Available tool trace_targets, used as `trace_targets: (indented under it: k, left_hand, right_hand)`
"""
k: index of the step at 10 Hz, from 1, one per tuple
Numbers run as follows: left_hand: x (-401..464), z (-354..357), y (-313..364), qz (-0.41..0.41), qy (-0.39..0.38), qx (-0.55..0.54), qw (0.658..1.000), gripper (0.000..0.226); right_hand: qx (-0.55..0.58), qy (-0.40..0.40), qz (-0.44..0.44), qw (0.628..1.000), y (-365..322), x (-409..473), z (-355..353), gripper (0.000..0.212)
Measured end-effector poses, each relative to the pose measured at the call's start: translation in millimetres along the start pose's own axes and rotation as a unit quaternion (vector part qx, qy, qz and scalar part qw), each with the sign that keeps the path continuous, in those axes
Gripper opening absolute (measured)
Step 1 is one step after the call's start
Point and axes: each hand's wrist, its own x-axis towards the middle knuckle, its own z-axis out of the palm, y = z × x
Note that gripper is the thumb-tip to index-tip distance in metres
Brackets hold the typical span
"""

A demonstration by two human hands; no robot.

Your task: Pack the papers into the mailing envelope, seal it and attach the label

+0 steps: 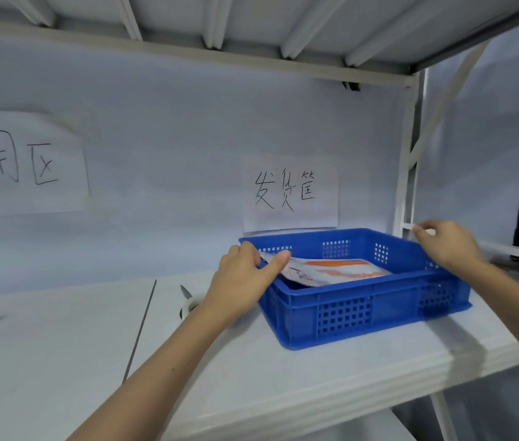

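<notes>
Your left hand (245,275) is at the left corner of the blue crate (363,310). Its thumb and fingers pinch the near corner of the envelope (331,270), which is white with orange print. The envelope lies inside the crate, to the right of this hand, and its pinched corner is lifted a little over the crate's rim while the rest rests low in the crate.

Your right hand (446,241) is over the far right corner of the crate, with the fingers loosely curled. It seems to hold nothing, but I cannot tell if the fingertips touch the white frame bar (409,226) just behind them.

The crate stands on the white worktop (252,377), under your two hands. On the wall behind the crate, between your hands and higher, hangs a paper sign (290,192) with handwritten characters. Left of your left wrist, scissors (188,297) lie on the worktop, partly hidden by the arm. Far to the left another sign (22,160) hangs on the wall.
</notes>
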Motion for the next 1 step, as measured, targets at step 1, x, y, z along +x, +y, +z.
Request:
trace_targets:
  k: [1]
  left_hand:
    - [1.7, -3.1, -13.5, -0.002, 0.009, -0.028, 1.000, 0.042]
  right_hand:
    - [0.013, 0.000, -0.029, 0.999, -13.5, -7.7, 3.0, 0.037]
